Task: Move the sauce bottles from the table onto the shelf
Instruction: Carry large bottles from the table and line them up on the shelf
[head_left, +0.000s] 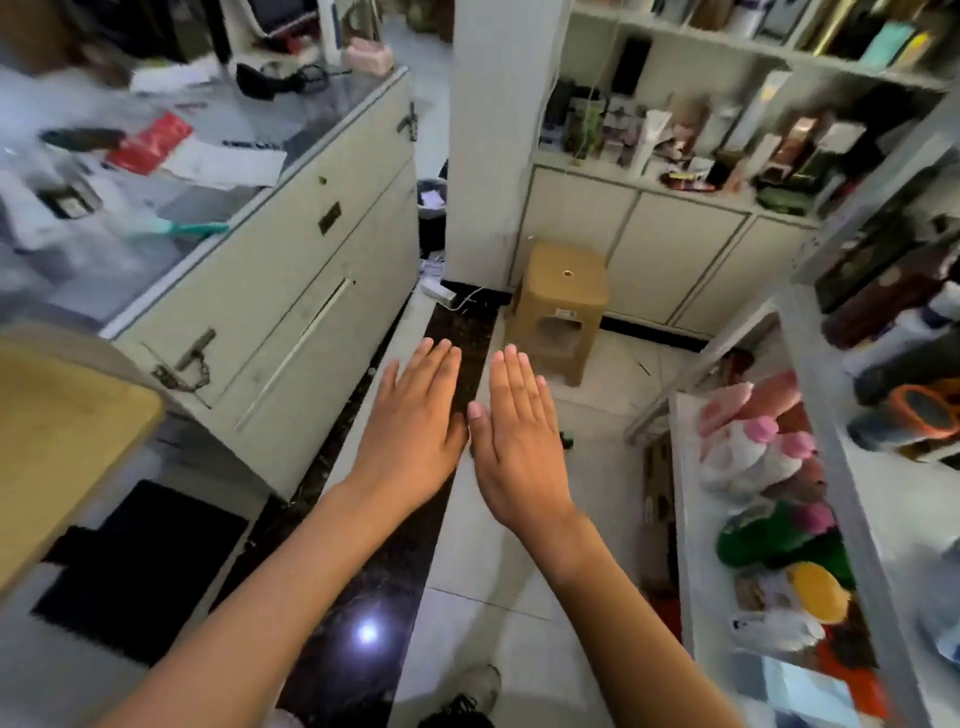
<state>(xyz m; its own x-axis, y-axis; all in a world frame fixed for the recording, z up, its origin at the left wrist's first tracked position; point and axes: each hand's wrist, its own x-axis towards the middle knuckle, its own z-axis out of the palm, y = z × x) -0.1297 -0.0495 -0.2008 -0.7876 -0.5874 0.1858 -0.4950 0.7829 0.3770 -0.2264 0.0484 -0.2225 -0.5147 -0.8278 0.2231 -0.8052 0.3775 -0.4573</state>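
Near the bottom, a shoe (480, 686) stands on the pale floor (493, 597). Two bare arms reach out over the floor. The left hand (415, 431) is flat with straight fingers and holds nothing. The right hand (517, 436) is flat too, fingers straight and close together, and holds nothing. The two hands are side by side, thumbs almost touching.

On the near left is a corner of a wooden table (57, 441). On the right, a white shelf (691, 519) holds soft toys (753, 447) and colorful packs.

Farther off, a tan plastic stool (563, 306) stands by a white pillar (498, 140). On the left is a long counter (291, 291) with papers on top. At the far right, wall shelves (675, 176) hold many boxes and tubes.

The picture is blurry, so no words can be read. I cannot tell which things are sauce bottles.
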